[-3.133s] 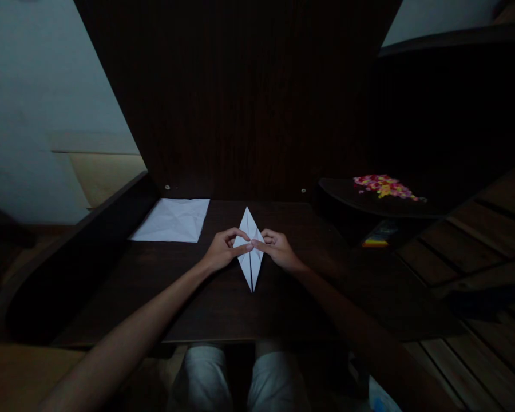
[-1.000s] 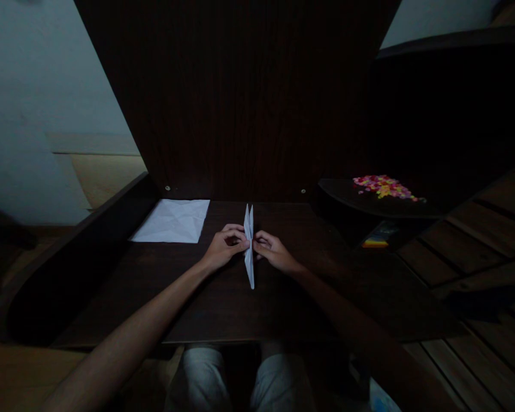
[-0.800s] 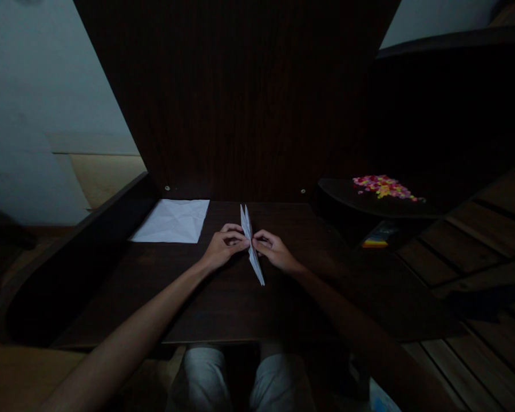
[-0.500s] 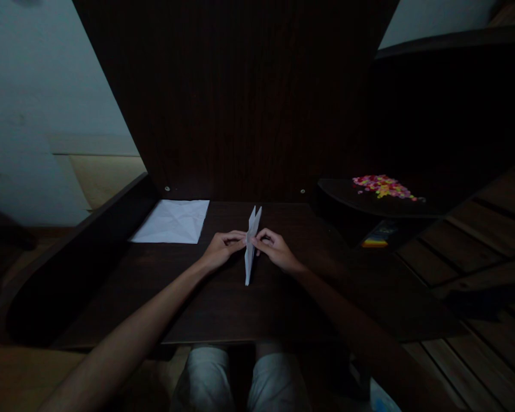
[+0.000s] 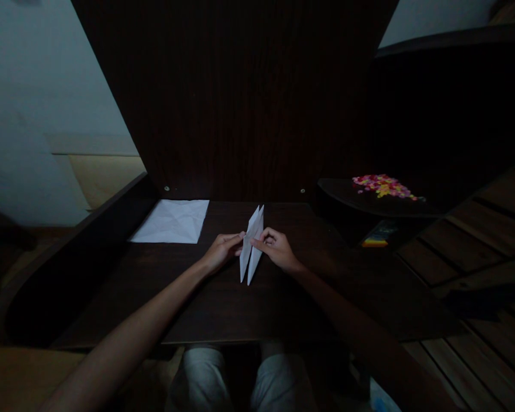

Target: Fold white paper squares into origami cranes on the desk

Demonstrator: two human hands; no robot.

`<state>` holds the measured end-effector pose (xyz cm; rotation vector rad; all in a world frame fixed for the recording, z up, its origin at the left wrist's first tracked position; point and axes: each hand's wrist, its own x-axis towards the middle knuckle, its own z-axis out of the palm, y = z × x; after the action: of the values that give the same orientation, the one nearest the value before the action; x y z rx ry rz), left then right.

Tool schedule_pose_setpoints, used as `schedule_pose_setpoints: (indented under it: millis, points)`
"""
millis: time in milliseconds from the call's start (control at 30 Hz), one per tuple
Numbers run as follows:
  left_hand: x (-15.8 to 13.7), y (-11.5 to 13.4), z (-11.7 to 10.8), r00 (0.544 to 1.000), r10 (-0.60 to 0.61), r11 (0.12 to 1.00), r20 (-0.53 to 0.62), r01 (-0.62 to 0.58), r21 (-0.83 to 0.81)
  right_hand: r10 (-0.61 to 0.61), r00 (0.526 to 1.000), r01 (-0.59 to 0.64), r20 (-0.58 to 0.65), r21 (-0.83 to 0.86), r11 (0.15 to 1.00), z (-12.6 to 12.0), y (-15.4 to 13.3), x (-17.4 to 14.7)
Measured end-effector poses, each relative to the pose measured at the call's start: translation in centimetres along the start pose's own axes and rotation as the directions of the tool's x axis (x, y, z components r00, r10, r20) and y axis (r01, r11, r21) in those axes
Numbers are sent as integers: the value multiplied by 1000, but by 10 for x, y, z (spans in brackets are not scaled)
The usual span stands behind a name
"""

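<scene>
A folded white paper (image 5: 249, 246) with long pointed flaps stands out between my two hands, above the dark desk. My left hand (image 5: 222, 250) pinches its left side, the fingers partly behind the paper. On the right side, my right hand (image 5: 277, 248) grips it between thumb and curled fingers. Two points show at the far end and two at the near end, with a narrow gap between the near ones. A creased white paper sheet (image 5: 171, 222) lies flat at the back left, apart from both hands.
The dark wooden desk (image 5: 223, 315) has a raised side panel (image 5: 75, 257) on the left and a tall back board (image 5: 240, 103). On a low shelf (image 5: 339, 194) at the right lies a heap of small pink, red and yellow pieces (image 5: 384, 186). A rainbow-edged item (image 5: 375, 242) sits beneath.
The folded paper has turned so that more of its face shows, and its near points have spread apart. Both hands stay almost in place, still holding it.
</scene>
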<state>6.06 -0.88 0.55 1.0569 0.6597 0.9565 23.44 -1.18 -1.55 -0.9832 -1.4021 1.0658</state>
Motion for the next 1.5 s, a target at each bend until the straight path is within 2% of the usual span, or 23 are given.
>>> schedule_pose_setpoints:
  millis: [200,433,567,1067,1300,1500]
  points:
    - [-2,1,0,997,-74,997,13,73,25,-35,999,33,-30,-73,997,-2,0,0]
    - [-2,-2,-2,996,-87,995,26,86,43,-69,997,64,-40,-112,992,-1,-2,-2]
    - [-2,-3,-2,994,-74,993,86,65,95,-48,998,45,-35,-88,995,-2,-1,-1]
    - [-2,-2,-3,991,-95,974,96,72,216,16,994,-7,-110,82,997,4,-7,-3]
    - [-7,-1,2,969,-160,958,187,106,266,-24,986,24,-163,1,1000,3,-3,-2]
    - [-6,-5,2,977,-124,955,172,70,288,-58,988,50,-144,-53,997,3,-4,-3]
